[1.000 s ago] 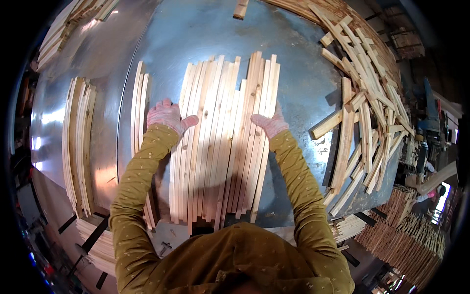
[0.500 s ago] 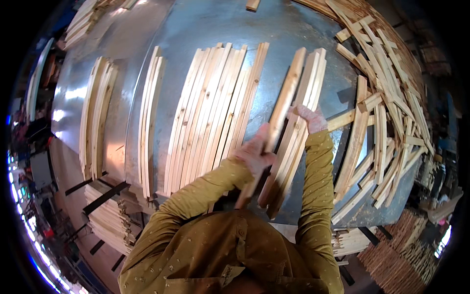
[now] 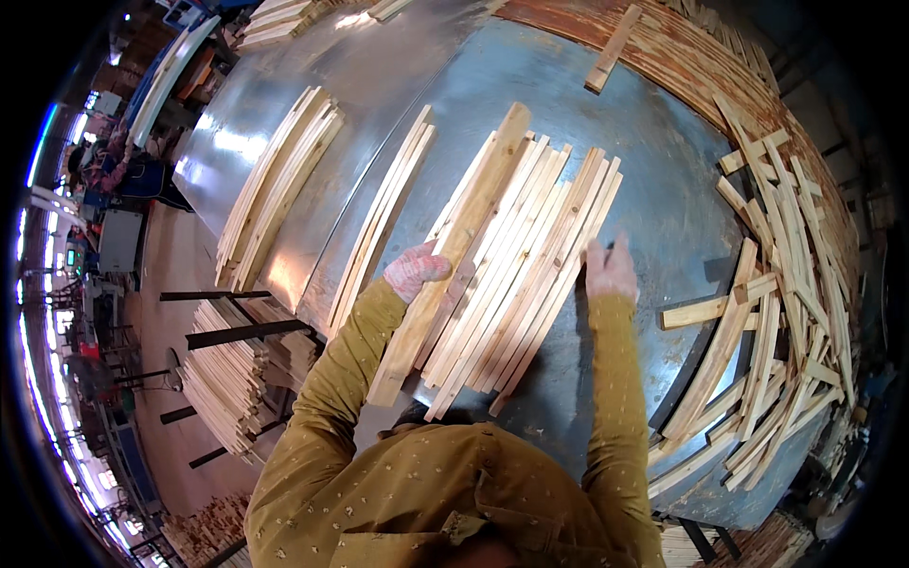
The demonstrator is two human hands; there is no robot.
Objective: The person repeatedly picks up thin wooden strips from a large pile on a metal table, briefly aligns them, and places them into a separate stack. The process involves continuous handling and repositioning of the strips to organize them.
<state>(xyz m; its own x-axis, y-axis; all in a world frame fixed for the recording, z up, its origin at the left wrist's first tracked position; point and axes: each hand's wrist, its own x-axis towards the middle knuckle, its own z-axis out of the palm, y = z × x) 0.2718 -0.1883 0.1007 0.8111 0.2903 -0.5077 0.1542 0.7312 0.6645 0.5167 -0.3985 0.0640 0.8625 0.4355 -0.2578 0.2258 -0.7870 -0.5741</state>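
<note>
Here, by the near edge of the tabletop (image 3: 677,204), our left hand (image 3: 417,272) pinches a wide plank (image 3: 467,225), thumb on top, probably to steady it along the parallel slats (image 3: 535,270); our right hand (image 3: 611,271), just beside them, is blurred, so we cannot tell whether it is spread.

"What colour is the left grip (image 3: 417,272)?"
"Mottled pink and white, with a mustard-brown sleeve (image 3: 327,414) behind it dotted with small pale flecks."
"And the plank (image 3: 461,232) against it?"
"Honey-tan, deeper than the cream strips (image 3: 536,248) to the right of that grip, which carry a few brown knots."
"The counter (image 3: 672,218) around the right grip (image 3: 611,271)?"
"Blue-grey with dark scuffs; far beyond that grip, a reddish-brown panel (image 3: 677,68) streaked with pale grain."
</note>
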